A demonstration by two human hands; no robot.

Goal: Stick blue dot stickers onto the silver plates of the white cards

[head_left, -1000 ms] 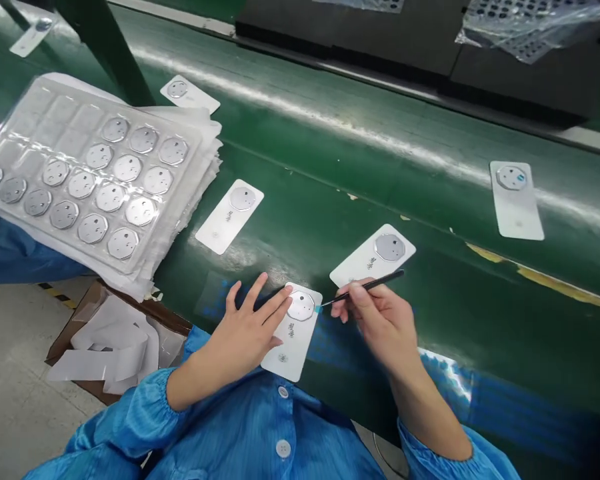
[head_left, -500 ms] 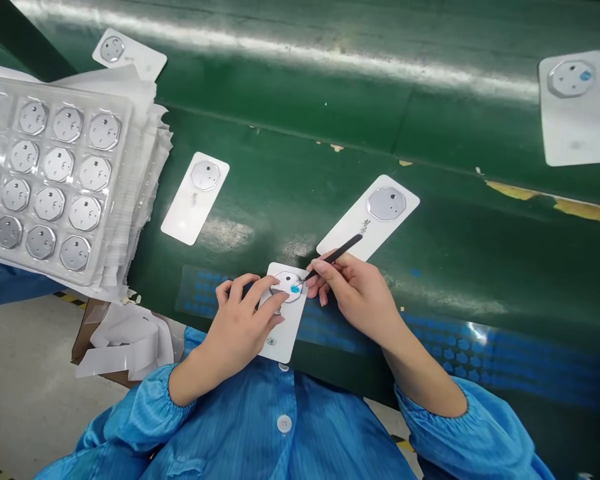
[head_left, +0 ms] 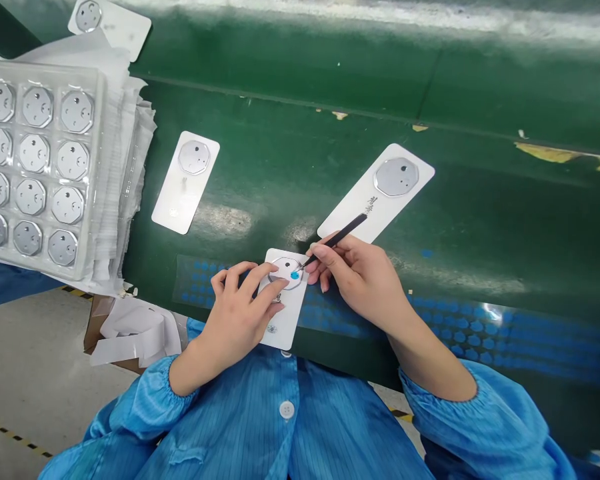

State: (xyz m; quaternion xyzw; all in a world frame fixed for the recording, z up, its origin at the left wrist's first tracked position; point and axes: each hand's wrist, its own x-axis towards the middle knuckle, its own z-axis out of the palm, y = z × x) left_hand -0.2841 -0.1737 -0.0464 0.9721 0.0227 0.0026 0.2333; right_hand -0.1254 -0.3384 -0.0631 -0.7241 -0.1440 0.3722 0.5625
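A white rectangular panel [head_left: 287, 320] with a silver octagonal plate near its top lies at the table's front edge, close to my body. My left hand [head_left: 245, 310] grips it from the left, thumb and fingertips curved around the plate's left side. On the plate sits a small blue round sticker [head_left: 295, 275]. My right hand [head_left: 363, 277] pinches black tweezers [head_left: 337, 239], whose tips touch or nearly touch the sticker's edge. Just beyond that hand lies another white panel [head_left: 355, 220], tilted, its octagonal plate bare of blue.
A clear plastic tray [head_left: 99, 133] of octagonal plates rests on stacked sheets at left. More panels include one at left [head_left: 177, 200] and one at far left [head_left: 123, 30]. A sheet of blue stickers [head_left: 473, 327] runs along the front edge. Below stands a box [head_left: 100, 313].
The view has shifted, so the tray and far panels sit further out towards the edges. Both hands keep the same hold, with the tweezer tips still by the blue sticker.
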